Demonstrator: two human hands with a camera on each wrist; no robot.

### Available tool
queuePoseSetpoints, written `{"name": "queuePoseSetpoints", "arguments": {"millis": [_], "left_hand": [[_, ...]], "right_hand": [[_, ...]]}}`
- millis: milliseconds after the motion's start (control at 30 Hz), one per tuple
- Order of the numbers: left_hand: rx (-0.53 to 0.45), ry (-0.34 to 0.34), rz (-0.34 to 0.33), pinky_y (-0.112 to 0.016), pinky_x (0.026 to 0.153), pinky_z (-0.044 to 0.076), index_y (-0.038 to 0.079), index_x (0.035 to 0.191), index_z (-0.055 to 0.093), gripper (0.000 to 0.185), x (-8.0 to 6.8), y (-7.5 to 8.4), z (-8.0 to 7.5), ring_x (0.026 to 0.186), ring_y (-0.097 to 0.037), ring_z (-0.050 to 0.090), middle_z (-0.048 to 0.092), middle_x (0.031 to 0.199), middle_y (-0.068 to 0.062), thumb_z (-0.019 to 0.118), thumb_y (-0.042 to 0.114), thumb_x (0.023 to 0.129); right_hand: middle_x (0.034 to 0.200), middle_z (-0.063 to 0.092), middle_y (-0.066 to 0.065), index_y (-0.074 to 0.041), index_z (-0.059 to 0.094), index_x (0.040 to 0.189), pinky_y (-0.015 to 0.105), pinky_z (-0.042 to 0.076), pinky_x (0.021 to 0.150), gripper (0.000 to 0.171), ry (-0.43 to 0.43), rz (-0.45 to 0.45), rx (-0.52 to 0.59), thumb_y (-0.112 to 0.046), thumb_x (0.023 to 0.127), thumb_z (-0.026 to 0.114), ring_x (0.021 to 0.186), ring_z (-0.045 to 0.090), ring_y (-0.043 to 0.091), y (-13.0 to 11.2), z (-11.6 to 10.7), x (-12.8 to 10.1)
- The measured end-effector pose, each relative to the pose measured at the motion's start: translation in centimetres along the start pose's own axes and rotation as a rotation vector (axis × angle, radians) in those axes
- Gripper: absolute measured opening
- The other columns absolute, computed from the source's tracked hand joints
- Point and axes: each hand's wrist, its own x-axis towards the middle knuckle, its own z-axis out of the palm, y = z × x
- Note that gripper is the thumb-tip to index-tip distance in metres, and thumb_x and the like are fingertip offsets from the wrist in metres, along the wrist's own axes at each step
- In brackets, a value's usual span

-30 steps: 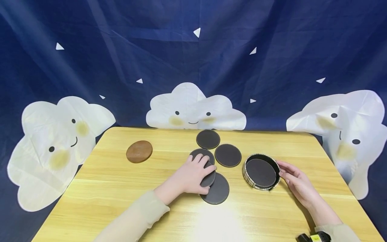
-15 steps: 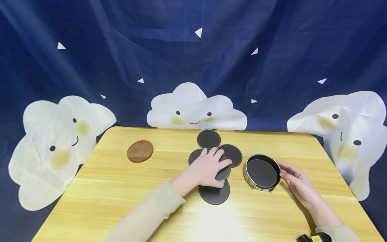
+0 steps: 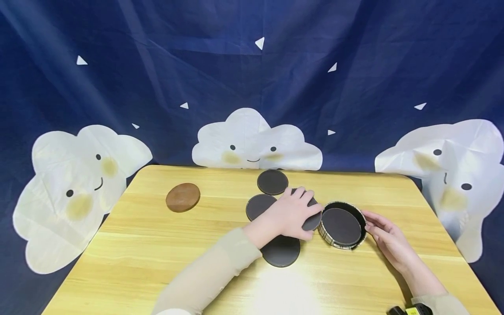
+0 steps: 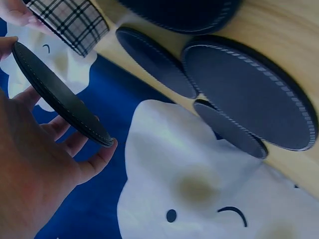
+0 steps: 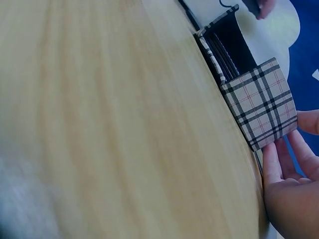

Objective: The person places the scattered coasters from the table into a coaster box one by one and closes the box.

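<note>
My left hand (image 3: pixel 308 215) pinches a dark round coaster (image 3: pixel 313 220) by its edges, holding it just left of a plaid round holder (image 3: pixel 324 232). In the left wrist view this held coaster (image 4: pixel 60 94) shows edge-on between the left hand's thumb and fingers (image 4: pixel 94 159), with the plaid holder (image 4: pixel 70 20) beyond it. A dark coaster (image 3: pixel 341 225) lies inside the holder. My right hand (image 3: pixel 374 225) rests with relaxed fingers against the holder's right side; the right wrist view shows its fingers (image 5: pixel 286 172) beside the plaid wall (image 5: pixel 261 104).
Three dark coasters (image 3: pixel 272 182) (image 3: pixel 259 206) (image 3: pixel 281 251) lie flat on the wooden table (image 3: pixel 157 245) around my left hand. A brown wooden disc (image 3: pixel 183 197) sits at the far left. A blue cloud-print cloth (image 3: pixel 252 65) hangs behind the table.
My left hand has lifted one dark coaster off the table and carried it to the right, up to the plaid holder's left rim. The right hand has stayed at the holder.
</note>
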Motion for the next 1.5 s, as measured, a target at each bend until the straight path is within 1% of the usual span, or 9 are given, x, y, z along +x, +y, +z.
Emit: {"name": "queuePoseSetpoints", "arguments": {"millis": [100,300,500,600,767,1067,1300,1500], "left_hand": [[0.031,-0.006,0.012,-0.043,0.101,0.043,0.041,0.156,0.046,0.078,0.9,0.5,-0.4,0.129,-0.02,0.048,0.049,0.144,0.001,0.062,0.07,0.085],[0.084,-0.001,0.038,-0.039,0.098,0.042,0.043,0.155,0.045,0.078,2.7,1.8,-0.9,0.129,-0.017,0.048,0.049,0.143,0.004,0.059,0.075,0.085],[0.086,-0.058,0.058,-0.037,0.101,0.039,0.046,0.157,0.04,0.08,4.2,3.2,-1.5,0.132,-0.015,0.044,0.044,0.148,0.005,0.056,0.081,0.087],[0.085,-0.073,0.07,-0.037,0.103,0.038,0.047,0.158,0.039,0.08,4.8,3.9,-1.7,0.134,-0.014,0.043,0.044,0.15,0.006,0.055,0.081,0.088],[0.076,-0.087,0.078,-0.037,0.104,0.038,0.048,0.16,0.037,0.08,5.7,4.8,-1.4,0.135,-0.013,0.042,0.044,0.151,0.008,0.055,0.08,0.089],[0.093,-0.115,0.052,-0.036,0.106,0.037,0.051,0.16,0.034,0.081,7.6,5.5,-0.3,0.135,-0.012,0.042,0.043,0.15,0.01,0.053,0.083,0.088],[0.089,-0.151,0.057,-0.036,0.107,0.037,0.053,0.159,0.034,0.08,8.2,6.1,0.1,0.136,-0.01,0.041,0.043,0.151,0.011,0.053,0.083,0.088],[0.092,-0.18,0.06,-0.036,0.109,0.036,0.053,0.157,0.035,0.078,8.6,6.7,0.0,0.139,-0.009,0.039,0.042,0.153,0.013,0.052,0.084,0.088]], "right_hand": [[0.132,0.073,-0.008,-0.016,0.069,0.136,0.011,0.049,0.1,0.056,0.0,-0.003,0.004,0.015,0.105,0.035,0.12,0.069,0.002,0.0,0.0,-0.1],[0.132,0.073,-0.007,-0.016,0.068,0.136,0.01,0.049,0.1,0.055,0.002,0.001,-0.002,0.016,0.105,0.036,0.12,0.069,0.002,0.1,-0.1,-0.3],[0.133,0.073,-0.008,-0.017,0.068,0.137,0.011,0.049,0.101,0.054,0.01,0.006,-0.013,0.015,0.105,0.037,0.12,0.068,0.002,0.2,-0.1,-0.3],[0.133,0.073,-0.009,-0.017,0.068,0.137,0.01,0.049,0.101,0.054,0.013,0.01,-0.014,0.014,0.105,0.037,0.12,0.068,0.001,0.2,-0.1,-0.3],[0.132,0.073,-0.01,-0.018,0.068,0.136,0.01,0.049,0.1,0.055,0.013,0.015,-0.017,0.014,0.105,0.036,0.12,0.068,0.0,0.2,-0.1,-0.3],[0.133,0.072,-0.012,-0.02,0.068,0.136,0.01,0.049,0.099,0.059,0.012,0.012,-0.017,0.016,0.104,0.034,0.121,0.067,-0.001,0.2,-0.2,0.0],[0.132,0.072,-0.013,-0.022,0.068,0.136,0.01,0.049,0.1,0.057,0.007,0.029,-0.031,0.014,0.105,0.035,0.12,0.067,-0.002,0.1,-0.1,0.0],[0.135,0.07,-0.01,-0.018,0.065,0.138,0.011,0.049,0.101,0.055,-0.008,0.003,-0.036,0.014,0.106,0.036,0.121,0.066,0.0,0.1,-0.3,-0.1]]}}
